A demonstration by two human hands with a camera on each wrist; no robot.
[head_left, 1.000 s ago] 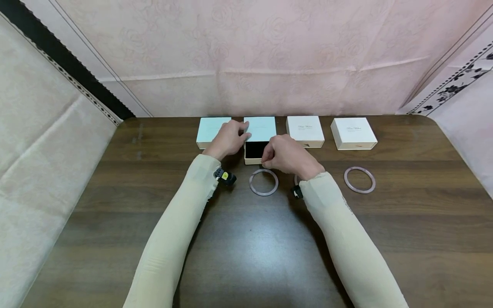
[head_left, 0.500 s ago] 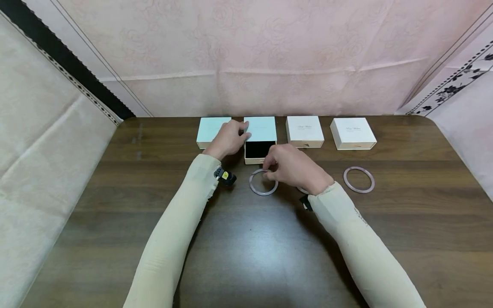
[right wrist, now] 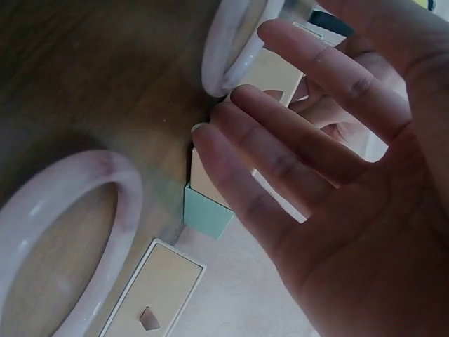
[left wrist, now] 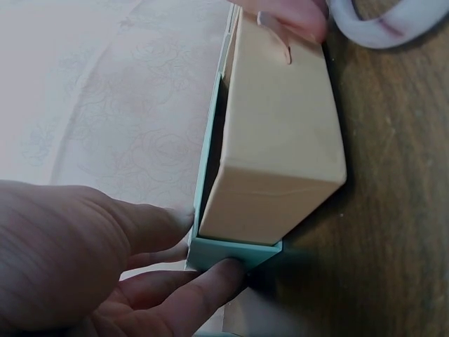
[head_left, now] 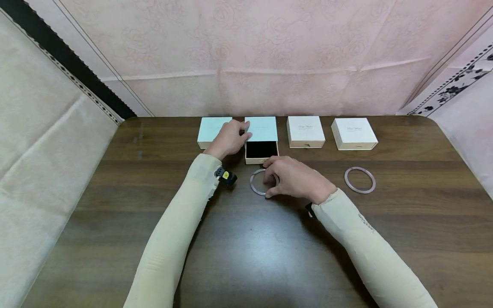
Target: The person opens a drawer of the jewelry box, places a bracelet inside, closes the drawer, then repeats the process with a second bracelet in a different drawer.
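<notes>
A teal drawer box (head_left: 261, 128) stands second from left, its cream drawer (left wrist: 284, 119) pulled out toward me and showing a black inside. My left hand (head_left: 228, 139) holds the teal sleeve at its left side, thumb and fingers at the corner in the left wrist view. A pale lilac bangle (head_left: 252, 182) lies flat before the drawer. Over the right part of that bangle is my right hand (head_left: 294, 179), fingers spread and thumb near its front edge. In the right wrist view those fingers look apart from the bangle (right wrist: 216, 63), with nothing between them.
Another teal box (head_left: 213, 128) stands at the left. Two white boxes (head_left: 306, 130) are on the right, all along the back edge of the wooden table (head_left: 154, 179). One bangle (head_left: 360, 179) lies at the right; another bangle (right wrist: 126, 203) shows in the right wrist view.
My right hand has left the drawer front and moved toward me, its fingers and thumb spreading over the nearby bangle. My left hand stays at the teal box.
</notes>
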